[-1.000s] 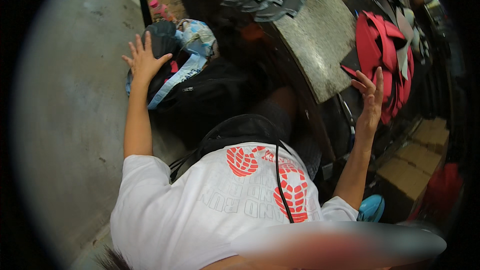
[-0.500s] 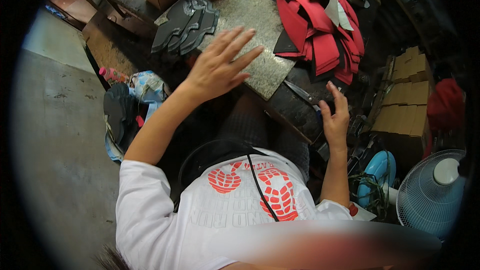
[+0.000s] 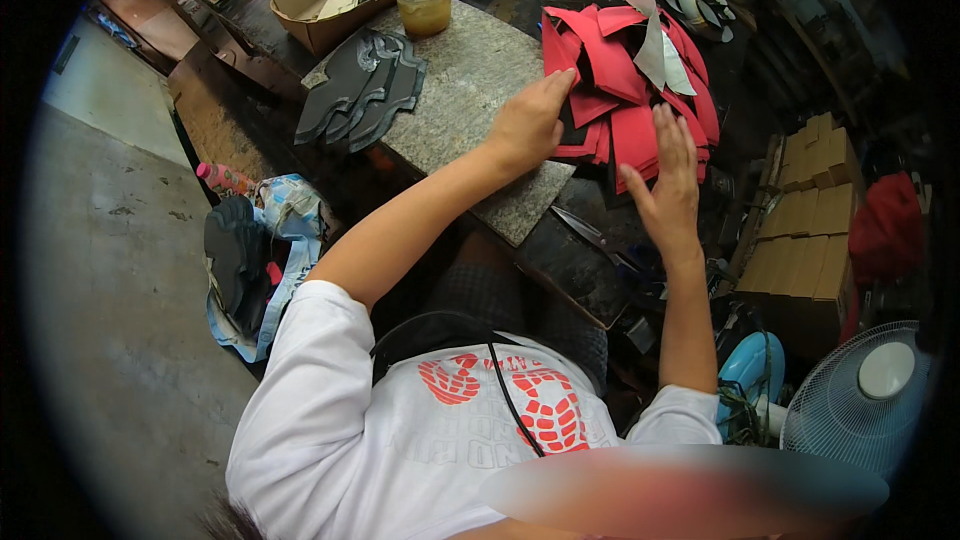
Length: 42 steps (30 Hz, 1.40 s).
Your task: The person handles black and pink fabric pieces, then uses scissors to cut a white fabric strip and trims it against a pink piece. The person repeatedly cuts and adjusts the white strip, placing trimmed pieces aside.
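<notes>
A heap of cut red sheet pieces [image 3: 612, 55], some with black undersides, lies at the right of a grey speckled stone slab [image 3: 480, 60]. At the heap's left edge my left hand [image 3: 528, 128] is closed, thumb and fingers pinching a red piece. My right hand [image 3: 668, 180] rests against the heap's near side, fingers stretched out and thumb apart. Grey-white strips [image 3: 648, 40] lie on top of the red pieces. Scissors [image 3: 590, 232] lie on the dark table just below the slab. Several black sole-shaped pieces [image 3: 365, 90] overlap on the slab's left.
A blue-rimmed jar [image 3: 424, 15] of yellowish stuff stands at the slab's far edge, beside an open cardboard box [image 3: 310, 25]. Stacked brown cartons [image 3: 805, 210] and a fan [image 3: 860, 390] stand at the right. A bag [image 3: 290, 205] and a pink bottle [image 3: 225, 178] are at the left.
My left hand has moved right from over the slab to the red heap and closed on a piece. My right hand has moved up onto the heap's near edge.
</notes>
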Tool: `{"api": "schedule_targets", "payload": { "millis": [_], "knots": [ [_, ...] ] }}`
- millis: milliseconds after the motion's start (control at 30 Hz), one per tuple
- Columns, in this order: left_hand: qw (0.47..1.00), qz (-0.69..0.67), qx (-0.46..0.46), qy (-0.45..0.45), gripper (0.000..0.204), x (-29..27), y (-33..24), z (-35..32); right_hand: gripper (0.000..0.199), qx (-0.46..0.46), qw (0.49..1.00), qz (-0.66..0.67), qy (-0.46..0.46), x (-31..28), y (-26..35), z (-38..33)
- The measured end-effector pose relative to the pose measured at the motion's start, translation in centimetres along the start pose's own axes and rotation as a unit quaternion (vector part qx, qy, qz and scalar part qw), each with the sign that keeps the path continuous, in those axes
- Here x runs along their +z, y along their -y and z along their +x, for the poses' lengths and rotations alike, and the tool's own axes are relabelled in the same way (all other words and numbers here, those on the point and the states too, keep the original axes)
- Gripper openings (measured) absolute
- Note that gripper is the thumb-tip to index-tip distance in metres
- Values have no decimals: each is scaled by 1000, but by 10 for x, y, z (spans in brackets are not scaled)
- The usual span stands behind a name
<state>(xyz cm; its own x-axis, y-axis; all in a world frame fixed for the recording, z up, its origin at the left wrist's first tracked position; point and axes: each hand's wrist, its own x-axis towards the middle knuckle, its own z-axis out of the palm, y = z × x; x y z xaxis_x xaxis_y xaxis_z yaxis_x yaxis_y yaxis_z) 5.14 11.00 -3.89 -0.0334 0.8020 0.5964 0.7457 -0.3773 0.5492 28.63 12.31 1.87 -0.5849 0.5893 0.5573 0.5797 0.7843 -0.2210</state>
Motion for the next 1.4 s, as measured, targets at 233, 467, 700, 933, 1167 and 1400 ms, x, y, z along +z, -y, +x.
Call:
{"api": "schedule_targets", "payload": {
  "millis": [233,467,700,933,1167,1400],
  "knots": [
    [963,226,143,39,31,-63,-9,-31,82,-103,994,-42,-17,28,-17,47],
    [962,204,127,129,46,-92,-4,-58,77,-113,993,5,22,48,-17,59],
    [996,26,81,18,38,-78,9,-66,58,-87,990,91,-63,37,-21,65],
    [995,-9,102,-1,29,-80,15,-73,58,-31,990,126,-47,36,-5,59],
    [995,-28,81,55,33,-85,17,-75,25,55,989,114,75,-7,6,5],
    [992,74,101,-31,31,-88,2,-56,24,226,948,9,226,-59,31,-89]
  ]
}}
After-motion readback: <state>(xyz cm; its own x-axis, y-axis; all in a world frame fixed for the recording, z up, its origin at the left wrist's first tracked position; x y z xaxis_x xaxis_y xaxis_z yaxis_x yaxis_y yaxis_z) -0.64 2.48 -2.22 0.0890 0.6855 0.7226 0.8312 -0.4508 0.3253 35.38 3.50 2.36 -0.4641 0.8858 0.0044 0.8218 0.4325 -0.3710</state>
